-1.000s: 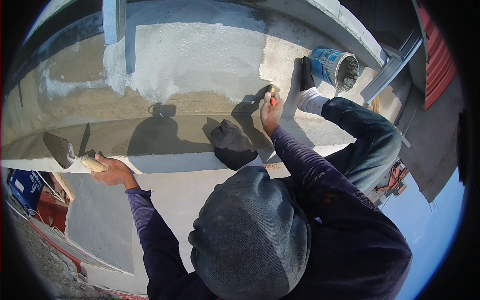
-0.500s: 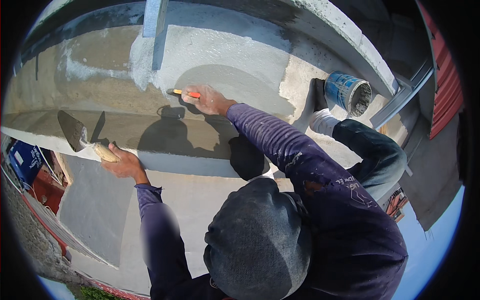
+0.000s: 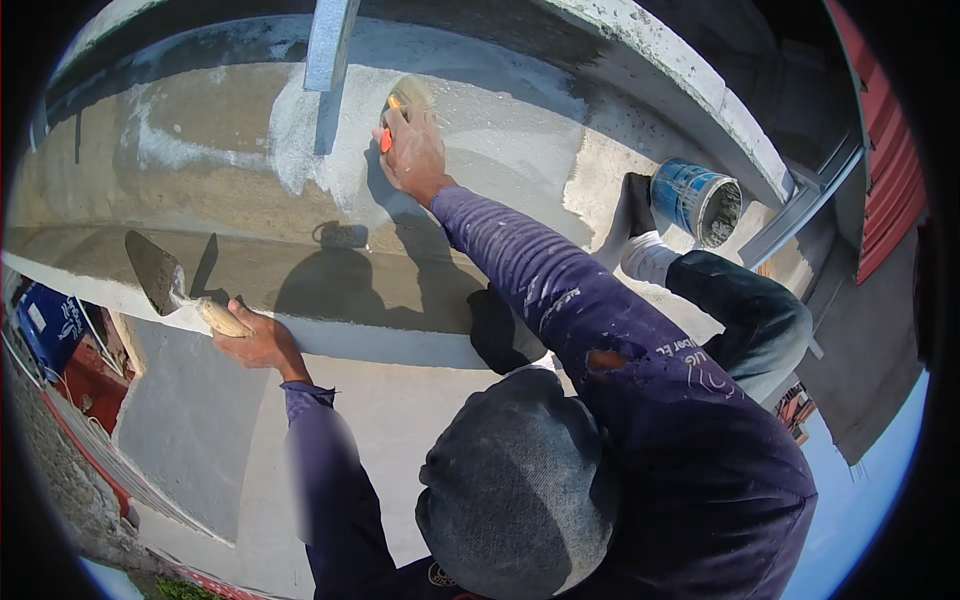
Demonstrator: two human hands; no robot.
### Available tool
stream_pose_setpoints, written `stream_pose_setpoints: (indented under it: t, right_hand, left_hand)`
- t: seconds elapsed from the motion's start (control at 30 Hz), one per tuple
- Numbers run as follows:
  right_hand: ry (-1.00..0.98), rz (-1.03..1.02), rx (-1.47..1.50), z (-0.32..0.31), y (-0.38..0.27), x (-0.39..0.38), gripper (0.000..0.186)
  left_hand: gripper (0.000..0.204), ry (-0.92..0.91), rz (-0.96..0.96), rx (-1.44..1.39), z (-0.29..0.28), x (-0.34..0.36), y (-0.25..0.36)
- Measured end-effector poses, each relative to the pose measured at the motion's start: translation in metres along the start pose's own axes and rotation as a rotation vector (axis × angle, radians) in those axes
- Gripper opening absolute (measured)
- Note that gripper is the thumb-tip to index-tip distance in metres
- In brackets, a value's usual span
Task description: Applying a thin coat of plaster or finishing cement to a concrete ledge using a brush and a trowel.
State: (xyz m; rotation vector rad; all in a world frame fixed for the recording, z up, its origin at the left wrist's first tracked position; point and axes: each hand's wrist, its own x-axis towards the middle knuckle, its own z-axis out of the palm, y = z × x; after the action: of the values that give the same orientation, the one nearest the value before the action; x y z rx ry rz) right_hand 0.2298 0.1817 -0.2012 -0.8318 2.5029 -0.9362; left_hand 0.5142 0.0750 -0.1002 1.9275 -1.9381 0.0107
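Observation:
My right hand is closed around a brush with a yellow and orange handle. Its head is smeared by motion, over the wet grey slurry coat on a curved concrete surface. My left hand grips the pale handle of a pointed trowel, which is held at the ledge's near edge. Cement clings to the neck of the trowel, and its blade is dark and damp-looking. Brown, uncoated concrete lies to the left of the slurry.
A blue paint bucket, crusted with grey mix, leans on its side to the right. A metal post stands at the top. Along the far side curves a concrete parapet. Red corrugated sheet hangs at far right.
My right hand has swept the brush up and away from me, from the slurry's left edge onto the coated area. My left hand and trowel have hardly moved.

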Motion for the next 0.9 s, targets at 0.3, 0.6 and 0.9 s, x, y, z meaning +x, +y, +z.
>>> stream_pose_setpoints:
  t: [0.3, 0.6, 0.9]
  right_hand:
    - [0.028, 0.235, 0.496, -0.037, 0.061, 0.058, 0.023]
    - [0.329, 0.102, -0.314, -0.126, 0.161, 0.002, 0.021]
    - [-0.675, -0.1, 0.287, 0.054, -0.065, -0.033, 0.017]
  left_hand:
    - [0.059, 0.023, 0.023, 0.044, -0.005, 0.001, -0.003]
    - [0.058, -0.078, -0.182, -0.028, -0.005, 0.002, 0.014]
    - [0.054, -0.03, -0.11, -0.039, 0.001, 0.001, 0.004]
